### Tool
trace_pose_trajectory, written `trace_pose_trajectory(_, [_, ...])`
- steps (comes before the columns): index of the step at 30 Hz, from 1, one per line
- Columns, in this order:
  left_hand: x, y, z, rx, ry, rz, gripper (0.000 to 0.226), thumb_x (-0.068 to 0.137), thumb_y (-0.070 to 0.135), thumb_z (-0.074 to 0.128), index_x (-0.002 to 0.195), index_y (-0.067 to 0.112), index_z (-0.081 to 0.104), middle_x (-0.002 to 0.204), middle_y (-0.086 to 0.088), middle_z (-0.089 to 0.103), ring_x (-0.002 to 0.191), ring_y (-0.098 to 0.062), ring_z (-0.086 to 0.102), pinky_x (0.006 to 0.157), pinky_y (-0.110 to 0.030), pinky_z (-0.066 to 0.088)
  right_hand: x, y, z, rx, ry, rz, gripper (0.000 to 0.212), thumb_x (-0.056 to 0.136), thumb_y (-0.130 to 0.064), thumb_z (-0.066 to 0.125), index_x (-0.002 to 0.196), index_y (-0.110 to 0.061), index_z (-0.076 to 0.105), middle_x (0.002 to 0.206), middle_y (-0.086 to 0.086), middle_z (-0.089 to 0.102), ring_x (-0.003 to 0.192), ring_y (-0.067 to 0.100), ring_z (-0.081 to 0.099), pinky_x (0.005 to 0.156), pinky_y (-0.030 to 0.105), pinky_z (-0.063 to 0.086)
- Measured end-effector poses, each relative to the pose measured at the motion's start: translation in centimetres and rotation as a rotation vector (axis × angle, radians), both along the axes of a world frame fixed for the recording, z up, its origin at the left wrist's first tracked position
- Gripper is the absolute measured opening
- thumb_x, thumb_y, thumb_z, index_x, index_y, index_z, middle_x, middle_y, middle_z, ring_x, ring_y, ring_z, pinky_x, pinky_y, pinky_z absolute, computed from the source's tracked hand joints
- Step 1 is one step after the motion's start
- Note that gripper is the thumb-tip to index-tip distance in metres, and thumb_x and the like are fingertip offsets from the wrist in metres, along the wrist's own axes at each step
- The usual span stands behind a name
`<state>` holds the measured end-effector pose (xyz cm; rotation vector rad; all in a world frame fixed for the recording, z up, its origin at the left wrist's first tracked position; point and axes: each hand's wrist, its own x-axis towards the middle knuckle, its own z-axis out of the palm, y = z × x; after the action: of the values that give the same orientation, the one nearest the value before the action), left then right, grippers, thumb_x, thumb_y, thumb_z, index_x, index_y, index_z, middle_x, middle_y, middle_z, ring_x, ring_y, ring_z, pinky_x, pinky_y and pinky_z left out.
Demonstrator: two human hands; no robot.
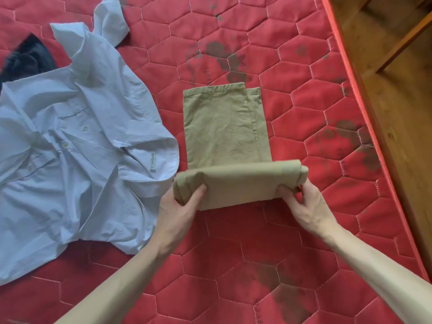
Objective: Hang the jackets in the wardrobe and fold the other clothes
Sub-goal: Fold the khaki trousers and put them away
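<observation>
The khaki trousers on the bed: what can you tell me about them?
The trousers are khaki woven cloth, cotton by the look, lightly creased. They lie flat on the red quilted mattress, legs stacked, hems at the far end with one leg edge showing to the right. The near end is lifted and folded over. The left hand grips its left corner, the right hand its right. The shirt lies just beside them on the left.

Soft, even daylight — faint shadows, slight wide-angle bending at edges
</observation>
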<state>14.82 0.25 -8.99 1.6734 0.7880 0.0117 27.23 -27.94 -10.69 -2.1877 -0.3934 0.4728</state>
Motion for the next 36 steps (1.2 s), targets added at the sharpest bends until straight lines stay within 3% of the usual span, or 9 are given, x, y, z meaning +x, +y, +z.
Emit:
trace_pose_trajectory(4, [1.6, -0.1, -1.7, -0.068, -0.008, 0.055, 0.041, 0.082, 0.067, 0.070, 0.110, 0.038, 0.072, 0.108, 0.025, 0.075, 0.107, 0.007, 0.068, 0.083, -0.006, 0.049, 1.3, 2.7, -0.5, 0.033, 0.025, -0.162, 0.026, 0.095, -0.063, 0.048, 0.107, -0.040, 0.052, 0.083, -0.014, 0.067, 0.079, 0.000, 0.062, 0.065, 0.013, 0.042])
trace_pose_trajectory(8, [2.8, 0.7, -3.5, -0.026, 0.029, 0.046, 0.041, 0.084, 0.063, 0.075, 0.117, 0.039, 0.069, 0.111, 0.026, 0.074, 0.108, 0.008, 0.067, 0.084, -0.008, 0.051, 3.2, 4.7, -1.5, 0.019, 0.014, -0.248, 0.037, 0.105, -0.056, 0.049, 0.107, -0.019, 0.049, 0.076, -0.023, 0.065, 0.073, -0.012, 0.062, 0.063, 0.011, 0.041])
trace_pose_trajectory(12, [3.6, 0.9, -5.0, 0.052, 0.090, 0.033, 0.049, 0.087, 0.063, 0.072, 0.125, 0.031, 0.065, 0.111, 0.021, 0.074, 0.110, 0.003, 0.067, 0.092, -0.023, 0.055, 4.0, 5.8, -3.0, -0.044, 0.002, -0.327, 0.039, 0.109, -0.050, 0.044, 0.091, -0.016, 0.037, 0.054, -0.016, 0.047, 0.052, 0.004, 0.043, 0.060, 0.037, 0.032])
trace_pose_trajectory(14, [4.1, 0.8, -5.5, 0.191, 0.152, 0.013, 0.049, 0.088, 0.068, 0.066, 0.120, 0.032, 0.060, 0.105, 0.022, 0.071, 0.108, -0.007, 0.068, 0.088, -0.027, 0.049, 4.1, 6.2, -3.6, -0.105, -0.035, -0.364, 0.041, 0.109, -0.051, 0.044, 0.089, -0.016, 0.037, 0.054, -0.010, 0.040, 0.054, 0.012, 0.043, 0.063, 0.041, 0.030])
trace_pose_trajectory(19, [4.4, 0.0, -6.4, 0.517, 0.263, -0.016, 0.054, 0.093, 0.070, 0.053, 0.110, 0.019, 0.051, 0.083, -0.006, 0.068, 0.091, -0.041, 0.067, 0.076, -0.045, 0.043, 4.9, 6.4, -4.0, -0.292, -0.151, -0.269, 0.031, 0.110, -0.041, 0.045, 0.090, -0.019, 0.036, 0.058, -0.006, 0.043, 0.070, 0.050, 0.056, 0.062, 0.041, 0.029])
trace_pose_trajectory(25, [2.6, -0.2, -6.4, 0.562, 0.157, -0.001, 0.047, 0.103, 0.048, 0.052, 0.119, 0.004, 0.050, 0.072, -0.014, 0.064, 0.077, -0.046, 0.067, 0.067, -0.040, 0.037, 5.3, 6.5, -3.7, -0.378, -0.213, -0.128, 0.028, 0.110, -0.044, 0.037, 0.095, -0.021, 0.036, 0.063, 0.006, 0.049, 0.070, 0.052, 0.061, 0.059, 0.043, 0.034])
trace_pose_trajectory(28, [2.0, -0.6, -6.3, 0.534, 0.109, 0.038, 0.050, 0.106, 0.048, 0.046, 0.125, 0.001, 0.048, 0.083, -0.025, 0.070, 0.080, -0.049, 0.066, 0.066, -0.044, 0.042, 5.7, 6.8, -3.6, -0.426, -0.217, -0.096, 0.033, 0.111, -0.046, 0.034, 0.103, -0.015, 0.042, 0.068, 0.020, 0.059, 0.076, 0.054, 0.064, 0.062, 0.045, 0.036])
trace_pose_trajectory(32, [2.1, -1.1, -5.9, 0.385, 0.051, 0.141, 0.043, 0.103, 0.051, 0.046, 0.119, 0.012, 0.050, 0.097, -0.006, 0.072, 0.091, -0.034, 0.068, 0.075, -0.040, 0.048, 5.7, 8.1, -3.7, -0.445, -0.187, -0.156, 0.037, 0.110, -0.048, 0.036, 0.106, -0.013, 0.046, 0.076, 0.024, 0.065, 0.080, 0.053, 0.065, 0.063, 0.044, 0.034])
trace_pose_trajectory(36, [2.3, -0.8, -6.3, 0.447, 0.137, 0.106, 0.046, 0.104, 0.051, 0.049, 0.120, 0.008, 0.048, 0.076, -0.004, 0.064, 0.079, -0.039, 0.067, 0.070, -0.042, 0.044, 4.4, 8.4, -4.1, -0.489, -0.229, -0.274, 0.038, 0.110, -0.049, 0.036, 0.103, -0.013, 0.048, 0.076, 0.026, 0.067, 0.076, 0.053, 0.065, 0.062, 0.044, 0.034])
